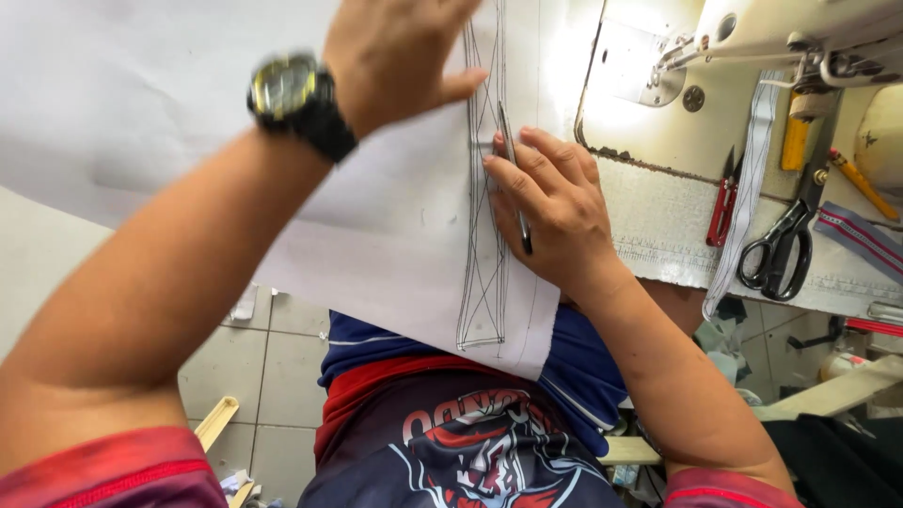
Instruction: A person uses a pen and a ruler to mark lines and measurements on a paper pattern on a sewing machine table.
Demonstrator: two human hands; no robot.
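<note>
A large sheet of white fabric [395,216] lies over the sewing table and hangs down over my lap. A long narrow band of crossed pen lines [484,235] runs down it. My left hand [395,47], with a black wristwatch [296,99] on the wrist, presses flat on the fabric just left of the band. My right hand [550,212] rests on the fabric to the right of the band and holds a thin dark pen [515,183] with its tip near the lines.
A white sewing machine [800,38] stands at the top right under bright light. Black scissors [781,249], red snips [722,207], a white strap [748,188] and a yellow tool [795,141] lie on the table. Tiled floor [254,367] shows at the lower left.
</note>
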